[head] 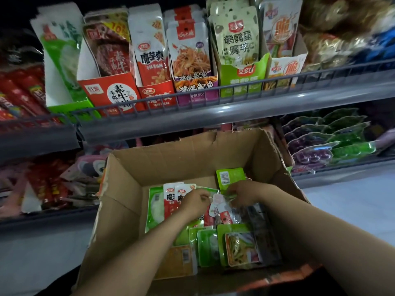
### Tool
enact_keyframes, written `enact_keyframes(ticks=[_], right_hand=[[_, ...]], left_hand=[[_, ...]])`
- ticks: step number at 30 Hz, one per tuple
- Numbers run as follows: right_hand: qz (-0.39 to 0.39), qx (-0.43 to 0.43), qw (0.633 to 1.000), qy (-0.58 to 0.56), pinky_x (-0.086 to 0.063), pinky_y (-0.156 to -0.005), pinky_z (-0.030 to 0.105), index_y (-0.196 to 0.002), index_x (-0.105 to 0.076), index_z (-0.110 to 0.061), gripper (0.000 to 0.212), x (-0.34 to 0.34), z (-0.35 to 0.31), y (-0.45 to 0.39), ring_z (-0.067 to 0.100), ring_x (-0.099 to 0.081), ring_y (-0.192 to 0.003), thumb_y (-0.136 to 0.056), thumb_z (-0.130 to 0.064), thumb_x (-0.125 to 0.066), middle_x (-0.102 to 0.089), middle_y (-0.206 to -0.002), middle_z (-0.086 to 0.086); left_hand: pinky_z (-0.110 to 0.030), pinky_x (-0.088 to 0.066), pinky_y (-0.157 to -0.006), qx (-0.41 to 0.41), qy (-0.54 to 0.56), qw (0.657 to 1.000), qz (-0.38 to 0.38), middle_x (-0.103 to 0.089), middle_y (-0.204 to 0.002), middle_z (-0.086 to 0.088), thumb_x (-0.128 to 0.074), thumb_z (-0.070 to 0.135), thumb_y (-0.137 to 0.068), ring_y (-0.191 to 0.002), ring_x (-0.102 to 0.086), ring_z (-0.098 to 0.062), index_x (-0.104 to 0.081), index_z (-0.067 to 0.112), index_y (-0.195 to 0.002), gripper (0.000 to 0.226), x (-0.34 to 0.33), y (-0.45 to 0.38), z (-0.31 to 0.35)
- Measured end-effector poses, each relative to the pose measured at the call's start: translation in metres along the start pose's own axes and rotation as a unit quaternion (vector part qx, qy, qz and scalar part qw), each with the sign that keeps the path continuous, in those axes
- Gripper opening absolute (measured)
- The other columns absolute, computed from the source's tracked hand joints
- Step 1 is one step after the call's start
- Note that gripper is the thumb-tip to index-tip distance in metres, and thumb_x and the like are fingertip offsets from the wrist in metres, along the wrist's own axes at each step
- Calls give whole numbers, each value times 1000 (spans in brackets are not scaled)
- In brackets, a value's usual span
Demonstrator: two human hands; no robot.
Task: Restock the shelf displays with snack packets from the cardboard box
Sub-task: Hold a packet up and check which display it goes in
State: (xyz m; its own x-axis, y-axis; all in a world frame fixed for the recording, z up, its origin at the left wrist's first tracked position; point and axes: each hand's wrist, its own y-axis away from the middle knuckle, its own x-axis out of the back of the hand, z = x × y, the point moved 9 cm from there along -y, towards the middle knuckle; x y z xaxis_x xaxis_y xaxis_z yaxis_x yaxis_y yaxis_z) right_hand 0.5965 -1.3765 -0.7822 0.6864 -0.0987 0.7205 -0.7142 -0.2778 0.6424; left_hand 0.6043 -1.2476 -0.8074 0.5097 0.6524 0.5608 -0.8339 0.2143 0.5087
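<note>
Packets' (222,207) middles hidden beneath both hands (220,199).

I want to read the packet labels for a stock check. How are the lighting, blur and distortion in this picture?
Head view: dim overall, corners nearly black; the upper shelf rail bows from wide-angle distortion; top-shelf packets are lit and readable; the far right and left edges are smeared; inside the cardboard box, the left hand and right hand are slightly blurred, as is the small packet between them.

Both arms reach into the cardboard box (149,167) of snack packets (240,248). The left hand (195,201) and right hand (243,194) pinch small packets (218,205) below the stocked shelf (192,116).
</note>
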Motion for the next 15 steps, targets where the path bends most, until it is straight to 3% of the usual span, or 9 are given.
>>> enact_keyframes(ticks=[2, 8, 12, 15], right_hand=[[-28, 1, 999, 23, -37, -105, 32, -138, -45, -10, 48, -9, -2, -2, 27, -41, -130, -95, -31, -51, -43, -144, 10], [-24, -2, 997, 69, -37, -102, 35, -133, -48, 0, 43, -14, -7, -9, 33, -42, -127, -96, -22, -47, -46, -139, 17], [-6, 0, 1000, 27, -38, -102, 32, -133, -50, -5, 42, -7, -6, -6, 30, -41, -127, -95, -21, -46, -47, -139, 16], [28, 0, 999, -24, -40, -94, 27, -129, -54, -11, 37, 3, -4, -5, 26, -48, -122, -95, -26, -50, -53, -134, 10]], left_hand=[[-19, -41, -76, 14, 6, 1000, -16, -63, -118, -9, -58, 16, -93, -108, -59, -24, -59, 9, -120, 28, -9, -2, -3], [-25, -45, -86, 75, 86, 993, 18, -64, -114, -10, -68, 15, -86, -104, -60, -24, -61, 8, -111, 27, -16, -6, -15], [-21, -47, -67, 84, 142, 986, 1, -66, -87, -7, -67, 12, -86, -71, -59, -14, -66, 9, -90, 5, -17, -2, -12], [-28, -48, -83, 79, 171, 982, 21, -63, -92, -7, -64, 12, -89, -88, -59, -21, -60, 19, -75, 16, -7, -2, -8]])
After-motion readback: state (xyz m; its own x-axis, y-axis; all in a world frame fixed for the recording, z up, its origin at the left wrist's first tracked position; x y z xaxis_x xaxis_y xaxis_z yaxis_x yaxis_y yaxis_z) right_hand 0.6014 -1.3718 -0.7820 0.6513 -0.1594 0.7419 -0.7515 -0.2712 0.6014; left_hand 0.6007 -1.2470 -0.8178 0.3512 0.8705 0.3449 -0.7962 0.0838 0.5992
